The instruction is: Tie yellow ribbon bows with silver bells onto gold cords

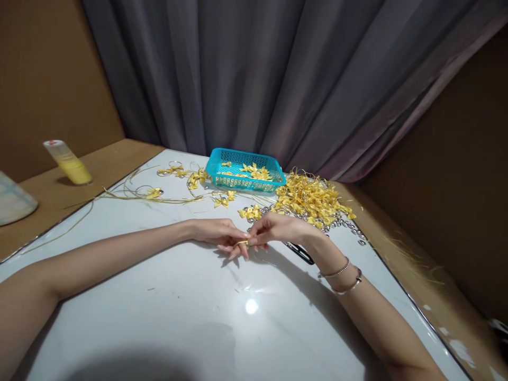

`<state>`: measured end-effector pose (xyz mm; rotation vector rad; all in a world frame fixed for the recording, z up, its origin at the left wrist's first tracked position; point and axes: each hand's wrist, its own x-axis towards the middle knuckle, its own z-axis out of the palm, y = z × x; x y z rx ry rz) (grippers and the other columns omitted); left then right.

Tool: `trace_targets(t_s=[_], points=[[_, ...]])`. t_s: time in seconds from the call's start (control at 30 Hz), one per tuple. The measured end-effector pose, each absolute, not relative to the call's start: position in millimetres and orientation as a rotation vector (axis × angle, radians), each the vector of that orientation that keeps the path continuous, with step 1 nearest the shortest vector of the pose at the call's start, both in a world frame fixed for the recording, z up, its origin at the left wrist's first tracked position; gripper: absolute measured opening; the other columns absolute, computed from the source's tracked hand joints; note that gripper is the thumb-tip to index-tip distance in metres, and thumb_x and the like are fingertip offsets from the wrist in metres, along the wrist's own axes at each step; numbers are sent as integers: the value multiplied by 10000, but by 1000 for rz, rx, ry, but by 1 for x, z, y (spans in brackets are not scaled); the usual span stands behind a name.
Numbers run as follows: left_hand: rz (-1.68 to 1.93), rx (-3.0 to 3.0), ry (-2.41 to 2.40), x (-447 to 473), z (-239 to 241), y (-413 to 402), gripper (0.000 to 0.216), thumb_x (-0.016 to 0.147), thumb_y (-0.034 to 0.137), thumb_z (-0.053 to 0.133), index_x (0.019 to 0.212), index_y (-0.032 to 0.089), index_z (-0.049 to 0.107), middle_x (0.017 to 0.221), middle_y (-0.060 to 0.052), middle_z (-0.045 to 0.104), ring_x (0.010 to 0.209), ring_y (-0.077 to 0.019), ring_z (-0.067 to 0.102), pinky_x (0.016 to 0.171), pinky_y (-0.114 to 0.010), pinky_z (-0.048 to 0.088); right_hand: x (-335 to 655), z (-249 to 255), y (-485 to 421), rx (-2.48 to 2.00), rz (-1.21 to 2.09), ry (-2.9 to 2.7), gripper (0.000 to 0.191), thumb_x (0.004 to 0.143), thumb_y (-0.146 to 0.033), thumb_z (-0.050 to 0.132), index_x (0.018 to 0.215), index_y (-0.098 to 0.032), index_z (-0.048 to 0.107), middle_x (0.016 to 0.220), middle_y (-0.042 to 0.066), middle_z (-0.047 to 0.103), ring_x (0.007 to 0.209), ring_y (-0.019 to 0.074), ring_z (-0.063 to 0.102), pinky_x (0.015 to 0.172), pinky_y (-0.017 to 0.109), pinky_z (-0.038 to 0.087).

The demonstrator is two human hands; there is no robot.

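Left hand (pixel 212 230) and right hand (pixel 275 228) meet over the white table (pixel 159 328), fingertips pinching a small gold piece (pixel 243 242); one slackened pinch could drop it. Around lie a teal basket (pixel 248 182), a heap of yellow bows (pixel 307 198), a black tool (pixel 300 253) partly blocked by the right arm (pixel 357 304), and silver beads (pixel 361 243).
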<state>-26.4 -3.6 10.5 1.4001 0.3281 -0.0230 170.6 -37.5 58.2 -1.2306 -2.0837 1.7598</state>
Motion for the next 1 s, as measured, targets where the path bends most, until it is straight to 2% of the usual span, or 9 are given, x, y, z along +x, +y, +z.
trace_targets(t_s=[0.13, 0.37, 0.53, 0.6, 0.7, 0.8, 0.9, 1.0], points=[[-4, 1313, 337, -25, 8, -3, 326, 842, 381, 546, 865, 106, 719, 617, -25, 564, 464, -67, 346, 455, -230, 259, 170, 61, -39, -1289, 1643, -2118, 105, 720, -187, 619, 686, -112, 684, 529, -11, 574, 508, 83, 523, 505, 201, 442], [45, 1338, 371, -25, 6, -2, 276, 789, 347, 623, 829, 87, 706, 584, 1, 503, 447, -48, 307, 412, -209, 185, 169, 63, -42, -1363, 1486, -2177, 96, 713, -120, 583, 677, -112, 671, 528, -9, 582, 498, 86, 540, 501, 196, 440], [58, 1387, 380, -24, 7, -4, 279, 786, 346, 627, 796, 75, 692, 477, 40, 435, 387, -33, 249, 398, -204, 146, 169, 66, -45, -1438, 1460, -2266, 134, 679, -134, 643, 804, -110, 688, 577, 12, 633, 543, 111, 577, 495, 197, 416], [74, 1391, 392, -24, 8, -5, 269, 787, 332, 623, 777, 71, 689, 463, 46, 427, 368, -25, 240, 395, -204, 146, 168, 67, -45, -1451, 1450, -2273, 124, 687, -138, 644, 799, -110, 690, 574, 15, 634, 544, 113, 581, 496, 198, 417], [88, 1396, 409, -24, 8, -6, 258, 785, 323, 626, 773, 73, 690, 469, 45, 440, 365, -22, 256, 393, -200, 168, 166, 66, -45, -1446, 1448, -2213, 72, 710, -129, 615, 722, -110, 683, 551, 7, 614, 534, 102, 579, 508, 195, 431], [98, 1386, 406, -24, 7, -5, 259, 792, 320, 622, 804, 73, 698, 528, 14, 515, 378, -27, 293, 395, -202, 191, 165, 65, -45, -1451, 1457, -2169, 93, 704, -82, 583, 677, -110, 667, 538, -3, 600, 519, 92, 571, 504, 190, 437], [79, 1354, 418, -24, 5, -2, 315, 831, 344, 565, 853, 60, 699, 590, -32, 577, 380, -34, 307, 378, -209, 160, 166, 65, -45, -1435, 1440, -2160, 106, 700, -64, 570, 671, -110, 662, 540, -7, 592, 512, 87, 565, 503, 186, 435], [63, 1325, 431, -23, 5, 0, 352, 853, 360, 526, 864, 52, 697, 568, -30, 568, 369, -31, 283, 376, -212, 134, 167, 65, -44, -1436, 1429, -2118, 114, 693, -62, 565, 650, -116, 655, 539, -9, 591, 509, 88, 565, 509, 190, 438]])
